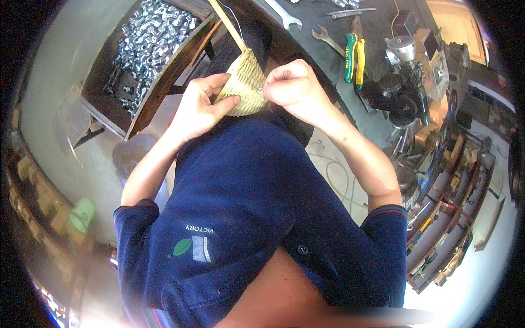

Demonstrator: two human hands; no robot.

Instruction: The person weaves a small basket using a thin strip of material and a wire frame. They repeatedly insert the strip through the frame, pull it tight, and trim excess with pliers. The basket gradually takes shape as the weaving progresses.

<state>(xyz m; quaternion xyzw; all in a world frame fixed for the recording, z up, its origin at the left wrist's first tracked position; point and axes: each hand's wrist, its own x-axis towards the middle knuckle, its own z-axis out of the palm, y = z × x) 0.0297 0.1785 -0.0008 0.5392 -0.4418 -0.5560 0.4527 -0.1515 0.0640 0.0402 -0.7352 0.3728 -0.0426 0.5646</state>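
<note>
One woven cone (247, 76), left hand (204, 105) holding; right hand (293, 86) perhaps touching edge

The left hand (203, 106) holds a yellow woven cone (240, 90) with a long thin stick (227, 24) at its top, and the right hand (292, 85) pinches its fingers together at the cone's right side. A wooden box (105, 113) on the left has lots of shiny metal bits (153, 41) in it. On the dark counter (378, 49) to the right, green and yellow pliers (350, 57) lie beside a wrench (329, 41).
</note>
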